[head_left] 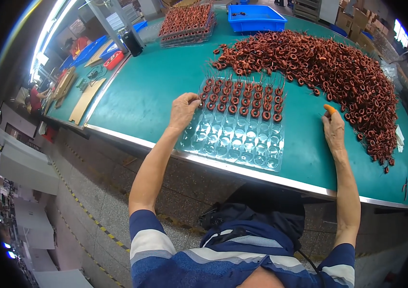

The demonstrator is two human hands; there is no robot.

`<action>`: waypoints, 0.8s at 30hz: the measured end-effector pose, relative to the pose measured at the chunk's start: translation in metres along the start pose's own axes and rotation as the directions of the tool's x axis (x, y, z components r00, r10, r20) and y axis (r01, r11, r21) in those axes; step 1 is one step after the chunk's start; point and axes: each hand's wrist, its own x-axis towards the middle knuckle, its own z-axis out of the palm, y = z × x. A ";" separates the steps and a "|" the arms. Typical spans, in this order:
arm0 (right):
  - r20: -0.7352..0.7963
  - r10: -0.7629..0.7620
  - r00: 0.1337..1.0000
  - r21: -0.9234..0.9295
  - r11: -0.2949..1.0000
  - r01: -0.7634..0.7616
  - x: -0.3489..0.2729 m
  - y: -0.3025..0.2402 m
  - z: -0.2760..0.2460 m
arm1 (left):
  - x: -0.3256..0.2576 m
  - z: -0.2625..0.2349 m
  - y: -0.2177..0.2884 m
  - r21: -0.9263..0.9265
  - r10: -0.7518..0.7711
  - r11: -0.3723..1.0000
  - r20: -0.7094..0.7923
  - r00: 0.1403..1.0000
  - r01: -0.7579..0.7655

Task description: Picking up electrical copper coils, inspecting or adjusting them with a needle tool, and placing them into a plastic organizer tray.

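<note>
A clear plastic tray with rows of small pockets lies on the green table. Its far rows hold copper-wound ring coils; the near rows show bare pockets. My left hand rests at the tray's left edge, fingertips pinched at a coil in the far left pockets. My right hand lies flat on the table right of the tray, an orange cot on one fingertip, holding nothing. A big heap of loose coils spreads beyond and to the right of it.
A blue bin stands at the far edge. Stacked trays filled with coils sit at the back left. The table's metal front rim runs below the tray. Small pliers lie at the right end. Another person stands far left.
</note>
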 end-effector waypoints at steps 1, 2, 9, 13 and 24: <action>-0.004 0.081 0.997 0.125 0.989 -0.080 0.000 -0.003 -0.006 | 0.003 0.003 0.001 0.015 -0.010 1.000 0.024 1.000 0.010; 0.013 0.206 0.979 0.269 0.942 -0.202 0.001 -0.007 -0.010 | 0.004 0.002 0.001 0.086 0.081 0.993 -0.007 0.997 -0.081; 0.270 0.283 0.920 0.866 0.347 -0.360 0.000 -0.110 -0.016 | -0.067 0.013 0.103 -0.446 0.084 0.895 0.134 0.987 -0.015; 0.237 0.315 0.919 0.930 0.200 -0.308 -0.014 -0.151 -0.006 | -0.101 0.076 0.159 -0.739 0.167 0.575 0.525 0.834 0.350; 0.080 -0.263 0.961 0.572 0.802 0.172 -0.021 -0.153 -0.037 | -0.102 0.075 0.156 -0.715 0.136 0.312 0.685 0.716 0.625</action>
